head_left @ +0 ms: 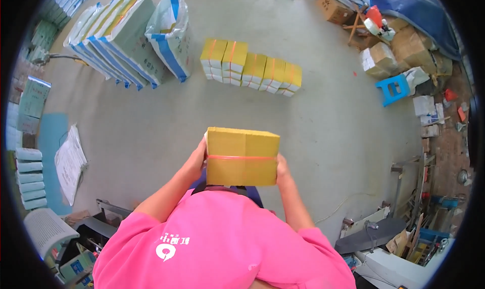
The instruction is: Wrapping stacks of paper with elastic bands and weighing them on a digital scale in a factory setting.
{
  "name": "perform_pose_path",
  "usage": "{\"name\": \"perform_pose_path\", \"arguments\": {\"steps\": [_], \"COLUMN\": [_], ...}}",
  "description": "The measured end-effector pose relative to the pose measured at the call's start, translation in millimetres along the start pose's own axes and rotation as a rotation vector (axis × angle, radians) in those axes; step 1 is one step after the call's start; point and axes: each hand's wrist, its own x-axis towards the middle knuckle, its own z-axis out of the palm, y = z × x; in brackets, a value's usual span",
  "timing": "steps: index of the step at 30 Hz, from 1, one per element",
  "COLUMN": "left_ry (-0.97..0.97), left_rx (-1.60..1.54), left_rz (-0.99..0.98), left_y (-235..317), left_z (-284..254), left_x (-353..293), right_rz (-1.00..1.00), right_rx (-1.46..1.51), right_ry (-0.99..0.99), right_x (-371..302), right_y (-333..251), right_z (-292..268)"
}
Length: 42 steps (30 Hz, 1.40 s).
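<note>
A thick yellow-topped bundle of paper (242, 145), with a red band across its middle, is held level in front of my waist. My left hand (197, 159) grips its left side and my right hand (282, 168) its right side; most of the fingers are hidden behind it. Ahead on the grey floor stands a row of similar yellow-and-white bundles (254, 69), each tied with red bands. They are stacked higher at the left end than at the right.
Upright white sacks with blue stripes (126, 41) stand far left, beside an open sack (172, 41). A flat white sack (70, 162) lies at left. Cardboard boxes (379, 59) and a blue stool (394, 90) stand far right. A machine (374, 233) is at near right.
</note>
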Motion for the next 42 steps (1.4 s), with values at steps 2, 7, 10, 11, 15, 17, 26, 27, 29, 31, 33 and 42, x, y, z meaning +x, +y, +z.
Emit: {"name": "perform_pose_path", "arguments": {"steps": [2,7,10,11,15,17,26,27,29,31,33,42], "left_ry": [0.017,0.074,0.077,0.096,0.170,0.214,0.444,0.470,0.477,0.463,0.420,0.629], "left_rx": [-0.048,-0.241,-0.480,-0.486,-0.688,-0.793,-1.168,-1.215,-1.254,-1.306,-1.332,-1.286], "left_rz": [0.000,-0.021,-0.059,-0.072,-0.087,-0.107,-0.221,-0.196,-0.173,-0.154,-0.088,-0.169], "left_y": [35,109,125,126,123,139,139,141,137,133,130,109], "left_z": [7,49,68,72,99,124,188,191,185,183,170,140], "left_x": [36,126,202,229,331,381,610,630,671,713,745,807], "right_rz": [0.013,0.033,0.143,0.217,0.355,0.409,0.585,0.608,0.660,0.665,0.672,0.649], "right_rx": [-0.002,-0.088,-0.173,-0.231,-0.410,-0.513,-0.886,-0.887,-0.960,-1.028,-1.085,-1.039], "right_ry": [0.120,0.081,0.029,0.007,0.000,0.004,-0.125,-0.125,-0.243,-0.277,-0.320,-0.362], "right_x": [36,145,227,257,383,452,718,744,794,852,889,966], "right_y": [-54,-147,-194,-208,-247,-262,-308,-311,-311,-299,-284,-229], "right_z": [11,1,-20,-25,-60,-81,-131,-132,-130,-138,-135,-116]}}
